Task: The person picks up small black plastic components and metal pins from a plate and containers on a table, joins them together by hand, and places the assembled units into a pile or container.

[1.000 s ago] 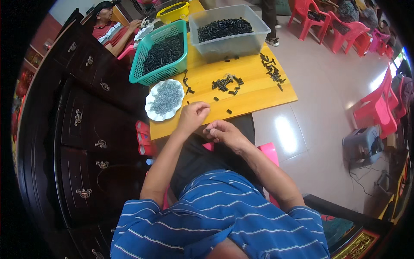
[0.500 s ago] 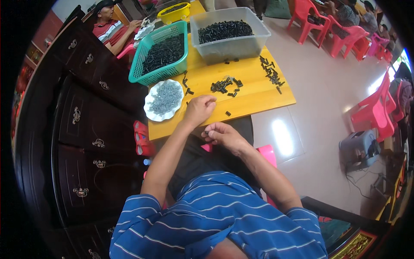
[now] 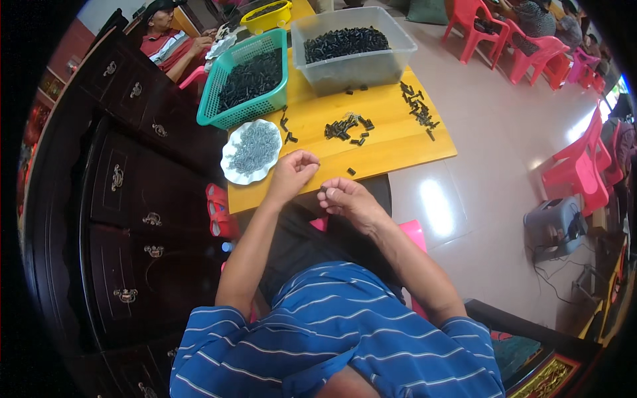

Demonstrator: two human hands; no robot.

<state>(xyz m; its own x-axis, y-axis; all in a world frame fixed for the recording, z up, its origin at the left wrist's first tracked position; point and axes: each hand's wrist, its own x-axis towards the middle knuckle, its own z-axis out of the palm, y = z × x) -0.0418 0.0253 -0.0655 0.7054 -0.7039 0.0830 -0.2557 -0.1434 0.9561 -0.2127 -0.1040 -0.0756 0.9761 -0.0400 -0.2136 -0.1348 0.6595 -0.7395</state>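
Over the near edge of the yellow table (image 3: 411,140), my left hand (image 3: 290,178) is closed, thumb and fingertips together; whatever they hold is too small to make out. Just right of it and a little nearer, my right hand (image 3: 352,204) pinches a small black tube-like piece (image 3: 324,189). One loose black piece (image 3: 351,171) lies on the table beyond my right hand. A small pile of the same black pieces (image 3: 342,129) lies farther in. To the left of my left hand, a white scalloped plate (image 3: 230,168) holds many small clear or silvery parts (image 3: 255,148).
A green basket (image 3: 211,114) and a clear plastic bin (image 3: 358,75), both full of black pieces, stand at the back. More pieces (image 3: 418,111) lie along the right side. Dark drawers (image 3: 149,192) flank the left. Another person (image 3: 174,50) sits far left. Pink chairs (image 3: 580,166) stand right.
My left hand has drawn back a little to the left and turned, its fingertips now pointing right. My right hand has shifted slightly up and right, the black piece still in its fingers.
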